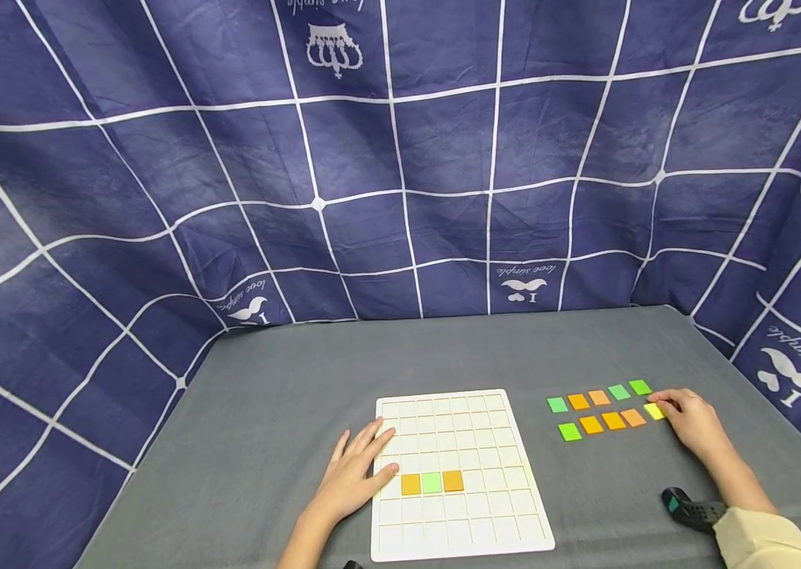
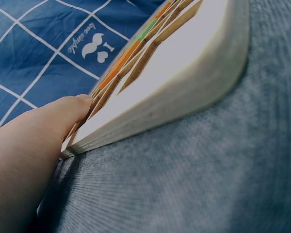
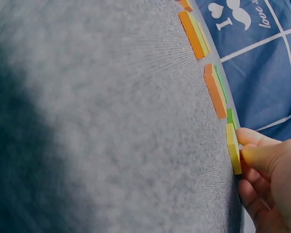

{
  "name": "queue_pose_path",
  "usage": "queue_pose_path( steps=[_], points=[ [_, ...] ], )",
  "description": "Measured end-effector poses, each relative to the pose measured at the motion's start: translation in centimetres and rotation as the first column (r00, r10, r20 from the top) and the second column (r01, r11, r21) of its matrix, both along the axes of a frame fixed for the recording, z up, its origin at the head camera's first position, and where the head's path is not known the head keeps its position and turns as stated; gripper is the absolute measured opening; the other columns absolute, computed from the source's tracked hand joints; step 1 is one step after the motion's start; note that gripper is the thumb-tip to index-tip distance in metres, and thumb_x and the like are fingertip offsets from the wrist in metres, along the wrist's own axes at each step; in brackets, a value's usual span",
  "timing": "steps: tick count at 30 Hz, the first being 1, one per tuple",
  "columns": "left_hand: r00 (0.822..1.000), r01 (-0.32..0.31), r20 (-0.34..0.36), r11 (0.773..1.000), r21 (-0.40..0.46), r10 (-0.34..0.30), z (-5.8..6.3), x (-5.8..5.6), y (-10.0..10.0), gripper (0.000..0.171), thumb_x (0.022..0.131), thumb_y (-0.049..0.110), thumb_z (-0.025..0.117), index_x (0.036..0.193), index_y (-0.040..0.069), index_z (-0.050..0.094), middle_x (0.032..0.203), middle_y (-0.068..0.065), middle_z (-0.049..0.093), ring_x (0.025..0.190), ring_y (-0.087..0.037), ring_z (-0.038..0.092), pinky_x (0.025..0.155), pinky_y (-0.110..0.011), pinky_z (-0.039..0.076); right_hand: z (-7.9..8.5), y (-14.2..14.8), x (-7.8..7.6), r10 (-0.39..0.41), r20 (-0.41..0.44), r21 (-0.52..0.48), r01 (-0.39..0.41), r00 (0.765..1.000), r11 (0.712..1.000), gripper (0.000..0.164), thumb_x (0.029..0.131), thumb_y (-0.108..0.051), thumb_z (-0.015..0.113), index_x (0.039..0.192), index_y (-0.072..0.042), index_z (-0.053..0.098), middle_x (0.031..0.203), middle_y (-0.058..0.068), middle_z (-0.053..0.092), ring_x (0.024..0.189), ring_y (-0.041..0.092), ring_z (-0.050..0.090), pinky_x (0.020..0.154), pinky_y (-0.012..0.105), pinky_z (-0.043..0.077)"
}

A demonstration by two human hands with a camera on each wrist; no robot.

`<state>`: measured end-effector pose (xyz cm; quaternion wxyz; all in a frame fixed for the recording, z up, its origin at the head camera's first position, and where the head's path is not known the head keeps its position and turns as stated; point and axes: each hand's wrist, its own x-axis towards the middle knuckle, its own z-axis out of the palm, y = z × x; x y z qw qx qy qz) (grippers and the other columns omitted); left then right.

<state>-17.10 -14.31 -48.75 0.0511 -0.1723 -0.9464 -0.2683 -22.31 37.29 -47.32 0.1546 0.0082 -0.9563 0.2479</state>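
My left hand (image 1: pixel 351 478) lies with spread fingers over the left edge of a white gridded board (image 1: pixel 471 537). Three tiles sit side by side in one row of it: an orange tile (image 1: pixel 411 484), a light green tile (image 1: pixel 431 483) and a darker orange tile (image 1: pixel 453 480). Off to the right, my right hand (image 1: pixel 692 423) pinches a yellow tile (image 1: pixel 653 411) at the right end of the nearer loose row. In the right wrist view, thumb and fingers are at the edge of that yellow tile (image 3: pixel 234 150), which is still low at the cloth.
Two rows of loose tiles lie right of the board, among them a green tile (image 1: pixel 569 431), an orange tile (image 1: pixel 614 420) and a peach tile (image 1: pixel 633 417). Grey cloth (image 1: pixel 287 371) covers the table. A blue checked curtain (image 1: pixel 443 158) hangs behind. A black strap device (image 1: pixel 692 510) is by the right wrist.
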Motion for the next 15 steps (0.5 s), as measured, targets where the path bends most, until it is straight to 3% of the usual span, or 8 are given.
queue_pose_path(
  steps=[11,15],
  points=[
    [1.0,0.008,-0.007,1.0,-0.007,-0.008,-0.1,0.0,-0.1,0.056,0.086,0.051,0.049,0.134,0.022,0.046,0.145,-0.002,0.037,0.134,-0.023,0.033,0.111,-0.051,0.01,1.3,-2.5,1.6,-0.081,-0.103,-0.059,0.076,0.991,0.995,0.021,0.09,-0.004,0.046,0.099,0.006,0.062,0.098,0.029,0.055,0.084,0.04,0.053,0.063,0.045,0.04],
    [1.0,0.007,-0.009,1.0,-0.008,-0.007,-0.1,0.0,-0.1,0.056,0.086,0.051,0.049,0.134,0.022,0.046,0.146,-0.001,0.036,0.135,-0.023,0.033,0.111,-0.051,0.011,1.8,-4.3,2.0,-0.082,-0.137,-0.064,0.074,0.987,0.995,0.019,0.089,-0.007,0.051,0.098,0.003,0.063,0.094,0.023,0.058,0.077,0.027,0.053,0.061,0.035,0.039]
  ],
)
